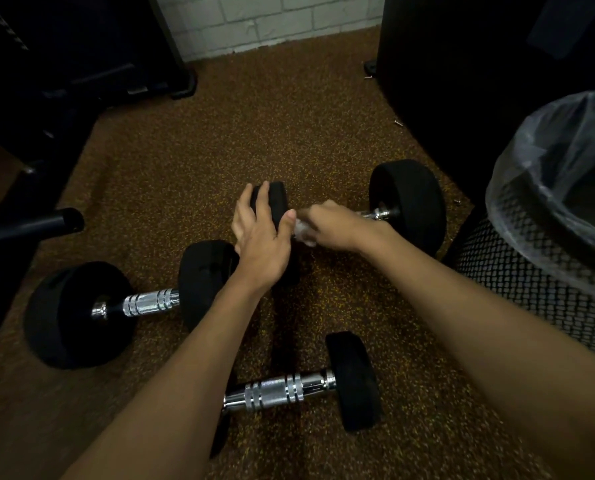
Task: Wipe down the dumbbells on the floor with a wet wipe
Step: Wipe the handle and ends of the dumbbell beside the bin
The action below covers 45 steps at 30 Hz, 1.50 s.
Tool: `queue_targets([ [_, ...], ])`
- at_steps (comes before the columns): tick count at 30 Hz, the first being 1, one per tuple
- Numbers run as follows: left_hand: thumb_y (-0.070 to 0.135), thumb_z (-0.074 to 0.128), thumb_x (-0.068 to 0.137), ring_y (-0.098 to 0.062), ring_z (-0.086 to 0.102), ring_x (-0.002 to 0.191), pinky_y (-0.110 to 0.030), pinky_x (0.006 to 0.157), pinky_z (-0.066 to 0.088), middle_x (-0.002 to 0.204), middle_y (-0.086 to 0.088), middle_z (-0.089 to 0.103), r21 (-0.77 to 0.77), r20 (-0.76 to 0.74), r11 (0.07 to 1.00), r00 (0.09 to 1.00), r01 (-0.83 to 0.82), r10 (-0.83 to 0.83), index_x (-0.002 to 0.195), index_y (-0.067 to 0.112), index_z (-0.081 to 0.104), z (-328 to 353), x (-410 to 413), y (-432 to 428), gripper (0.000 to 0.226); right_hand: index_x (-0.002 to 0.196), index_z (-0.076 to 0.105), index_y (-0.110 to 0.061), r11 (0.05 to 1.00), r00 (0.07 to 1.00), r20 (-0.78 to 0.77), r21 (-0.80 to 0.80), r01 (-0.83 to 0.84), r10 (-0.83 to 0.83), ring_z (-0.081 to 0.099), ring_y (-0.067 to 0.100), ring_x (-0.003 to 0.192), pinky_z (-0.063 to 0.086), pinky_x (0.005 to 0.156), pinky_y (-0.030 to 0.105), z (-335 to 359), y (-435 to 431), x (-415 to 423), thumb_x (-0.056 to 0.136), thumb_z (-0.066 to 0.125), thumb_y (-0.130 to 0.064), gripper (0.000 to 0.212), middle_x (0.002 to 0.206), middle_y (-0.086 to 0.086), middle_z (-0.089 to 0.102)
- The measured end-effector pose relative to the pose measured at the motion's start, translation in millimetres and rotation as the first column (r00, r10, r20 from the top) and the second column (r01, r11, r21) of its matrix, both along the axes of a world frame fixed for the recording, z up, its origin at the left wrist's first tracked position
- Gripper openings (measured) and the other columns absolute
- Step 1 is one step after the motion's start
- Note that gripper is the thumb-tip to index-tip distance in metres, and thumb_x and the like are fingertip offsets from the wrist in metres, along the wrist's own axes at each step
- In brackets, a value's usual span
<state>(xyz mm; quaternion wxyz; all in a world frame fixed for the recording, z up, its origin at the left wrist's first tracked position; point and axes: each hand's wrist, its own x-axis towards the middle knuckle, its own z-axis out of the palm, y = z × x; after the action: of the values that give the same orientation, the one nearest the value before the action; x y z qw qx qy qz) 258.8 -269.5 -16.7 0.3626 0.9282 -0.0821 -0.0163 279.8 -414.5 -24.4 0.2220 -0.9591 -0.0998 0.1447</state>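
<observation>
Forearms cross the lower half of the view and hide a good deal. The left hand (261, 237) grips the left weight of the far dumbbell (410, 209). Its fingers are slightly spread and curled over the top, with the thumb pressed on the inner face, so only a strip of black shows past the fingertips. The right hand (334, 226) is clamped on the wet wipe (303, 234) at the bar, just beside the left thumb. Only a crumpled white scrap shows, and the right fingers themselves are tucked out of sight. Whether the wipe goes all round the bar cannot be told. Past the right wrist a short length of chrome bar runs into the right weight.

The near dumbbell (275, 389) lies below both hands, its left weight almost wholly behind the left forearm. The left dumbbell (81, 313) lies down and left of the left fingers, and the left wrist covers part of its inner weight.

All three rest on a brown rubber floor (185, 161) flecked with yellow. Right of the right hand stands a black mesh bin (531, 289) with a clear plastic liner (548, 133), cut off by the frame edge. A white brick wall (271, 19) stands well beyond the fingertips. Left of the hands, dark gym equipment (64, 46) and a black tube (29, 226) are too dim to make out. So is the dark bulk (479, 64) behind the bin.
</observation>
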Motion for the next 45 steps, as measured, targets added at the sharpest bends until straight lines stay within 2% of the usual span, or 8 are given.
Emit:
queue_targets([
  [4,0.044,0.038,0.097,-0.028,0.001,0.143,-0.045,0.113,0.01,0.157,0.002,-0.002,-0.002,0.007,1.0,1.0,-0.004,0.004,0.15,0.028,0.013,-1,-1,0,0.061,0.13,0.053,-0.02,0.998,0.994,0.104,-0.06,-0.023,0.029,0.056,0.029,0.112,0.043,0.093,0.037,-5,-3,-7,0.088,0.062,-0.026,0.043,0.119,0.01,0.063],
  [9,0.044,0.038,0.097,-0.027,-0.001,0.143,-0.046,0.113,0.008,0.157,0.001,-0.003,-0.003,-0.001,1.0,1.0,-0.008,0.008,0.15,0.027,0.013,1,0,-1,0.061,0.077,0.064,-0.028,0.976,0.995,-0.026,0.194,0.096,-0.092,0.059,0.012,0.077,0.045,0.068,0.029,1,-13,16,0.088,0.063,-0.035,0.013,0.07,-0.007,0.06],
  [16,0.045,0.038,0.097,-0.028,0.0,0.143,-0.048,0.112,0.01,0.157,0.004,-0.003,-0.014,-0.005,1.0,1.0,0.002,-0.002,0.15,0.028,0.012,1,0,0,0.062,0.095,0.065,-0.032,0.977,0.995,-0.071,0.194,0.085,-0.072,0.06,0.016,0.095,0.047,0.077,0.03,-12,-15,11,0.088,0.063,-0.034,0.007,0.089,-0.004,0.065],
  [19,0.045,0.039,0.097,-0.028,-0.001,0.143,-0.047,0.113,0.01,0.157,0.003,-0.003,-0.017,0.003,1.0,1.0,0.001,-0.001,0.15,0.028,0.013,-1,0,1,0.062,0.124,0.06,-0.025,0.981,0.998,-0.001,0.18,0.068,-0.069,0.058,0.015,0.106,0.046,0.093,0.035,-16,-19,1,0.085,0.067,-0.027,0.04,0.108,-0.001,0.067],
  [24,0.046,0.038,0.097,-0.027,-0.001,0.143,-0.048,0.112,0.01,0.157,0.004,-0.003,-0.028,-0.008,1.0,1.0,0.011,-0.011,0.15,0.029,0.012,0,1,1,0.062,0.094,0.07,-0.022,0.936,0.988,-0.052,0.318,0.152,-0.143,0.058,0.007,0.08,0.04,0.066,0.024,-6,-23,14,0.089,0.063,-0.031,0.012,0.079,-0.006,0.065],
  [35,0.043,0.039,0.097,-0.026,0.001,0.143,-0.047,0.113,0.011,0.157,0.003,0.0,-0.025,0.019,1.0,1.0,-0.015,0.016,0.15,0.028,0.014,-3,1,-1,0.06,0.146,0.028,-0.008,0.962,0.911,0.383,-0.267,-0.053,0.156,0.039,0.027,0.132,0.015,0.114,0.038,-36,4,-27,0.098,0.039,-0.014,0.05,0.14,0.011,0.044],
  [39,0.044,0.039,0.097,-0.027,0.002,0.143,-0.047,0.113,0.011,0.157,0.003,-0.001,-0.028,0.011,1.0,1.0,-0.013,0.014,0.15,0.028,0.014,-2,-1,-1,0.06,0.132,0.048,-0.008,0.982,0.937,0.34,-0.189,-0.013,0.078,0.049,0.028,0.124,0.019,0.112,0.04,-24,2,-20,0.1,0.036,-0.023,0.037,0.129,0.013,0.056],
  [45,0.045,0.039,0.097,-0.027,0.002,0.143,-0.048,0.112,0.011,0.157,0.004,-0.001,-0.025,0.007,1.0,1.0,-0.003,0.004,0.15,0.029,0.013,-1,-1,0,0.061,0.138,0.04,-0.005,0.971,0.959,-0.172,-0.127,0.204,-0.224,0.041,0.039,0.128,0.037,0.099,0.044,13,18,26,0.096,0.038,-0.042,0.056,0.145,0.022,0.036],
])
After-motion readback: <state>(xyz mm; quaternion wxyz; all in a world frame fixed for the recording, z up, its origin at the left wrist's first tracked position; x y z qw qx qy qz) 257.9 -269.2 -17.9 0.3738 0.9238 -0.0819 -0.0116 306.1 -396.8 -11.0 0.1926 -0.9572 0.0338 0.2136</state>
